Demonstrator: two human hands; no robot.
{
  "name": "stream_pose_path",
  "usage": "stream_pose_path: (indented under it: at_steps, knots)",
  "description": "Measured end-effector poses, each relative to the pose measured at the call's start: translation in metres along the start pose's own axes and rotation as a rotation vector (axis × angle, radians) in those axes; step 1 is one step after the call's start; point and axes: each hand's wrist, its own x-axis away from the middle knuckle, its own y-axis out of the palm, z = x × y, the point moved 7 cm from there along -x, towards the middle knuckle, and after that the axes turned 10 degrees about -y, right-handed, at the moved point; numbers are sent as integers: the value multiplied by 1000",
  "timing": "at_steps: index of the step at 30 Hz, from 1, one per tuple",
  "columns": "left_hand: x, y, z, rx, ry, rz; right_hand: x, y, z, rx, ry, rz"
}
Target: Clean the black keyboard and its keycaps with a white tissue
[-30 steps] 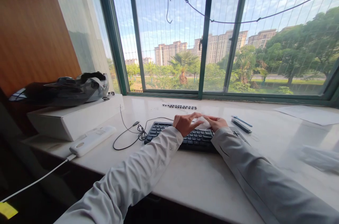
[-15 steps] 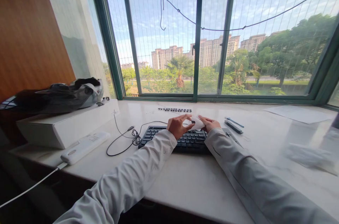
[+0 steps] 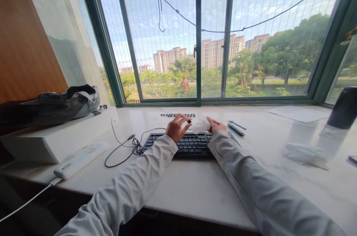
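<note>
Between thumb and fingertips, my left hand (image 3: 176, 128) pinches a small black keycap (image 3: 189, 121) above the keyboard. My right hand (image 3: 216, 125) is closed on a thin white tissue (image 3: 199, 125), which spreads out toward the left hand. Under both hands lies a black keyboard (image 3: 195, 150), its right end partly covered by my right sleeve. Behind it a row of black keycaps (image 3: 178, 115) is lined up on the white tabletop (image 3: 178, 184).
A coiled black cable (image 3: 136, 146) lies left of the keyboard. Farther left are a white power strip (image 3: 80, 159) and a white box (image 3: 55, 135). To the right are a blue pen (image 3: 237, 124), a black tool (image 3: 235, 129), crumpled plastic (image 3: 305, 154) and a dark bottle (image 3: 343, 107).
My left hand has drawn the keycap away from the tissue, leaving a gap. The tissue now hangs from my right hand alone. The whole view has shifted slightly to the right.
</note>
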Motion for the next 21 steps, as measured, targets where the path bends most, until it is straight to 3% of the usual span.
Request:
stream_pose_path:
  at_steps: [4, 6, 13, 21]
  knots:
    - [-22, -25, -19, -9, -55, 11, -1, 1, 2, 7, 0, -19]
    - [-31, -35, -36, -23, -126, -43, -2, 3, 5, 12, -1, -37]
    - [-27, -34, -84, -76, -252, -559, -6, 10, 12, 61, -11, -128]
    - [-8, -14, -97, -97, -141, -998, -3, 13, 14, 113, -53, -185]
